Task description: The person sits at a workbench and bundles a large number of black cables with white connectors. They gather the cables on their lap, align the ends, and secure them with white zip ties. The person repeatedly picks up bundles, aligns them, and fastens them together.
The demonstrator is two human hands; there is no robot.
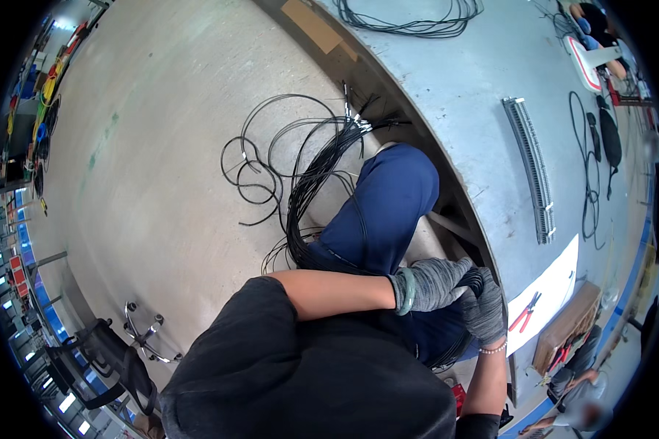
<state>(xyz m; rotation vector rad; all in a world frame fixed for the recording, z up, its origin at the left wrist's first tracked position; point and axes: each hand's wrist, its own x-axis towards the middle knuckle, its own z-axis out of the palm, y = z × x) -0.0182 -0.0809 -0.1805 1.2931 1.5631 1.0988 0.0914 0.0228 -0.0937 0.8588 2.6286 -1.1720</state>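
Note:
My left hand [433,284], in a grey knit glove, reaches across my lap with its fingers closed at a bundle of black cables [477,281]. Against it, my right hand [485,316], gloved alike, is wrapped round the same bundle. The fingers partly hide the cables between the hands. More of the black cable bundle [297,212] lies beside my blue-trousered leg [392,201], with its ends and white tags [359,126] past the knee. A few loose cables curl on the floor to the left. Other cable strands [447,358] show below my right wrist.
On the blue-grey table [483,168] to my right lie a slotted grey strip [531,168], red-handled pliers [525,313] on white paper, and coiled black cable [417,28]. A wooden box [567,325] holds tools. An office chair [113,358] stands behind left. People sit at the table's far sides.

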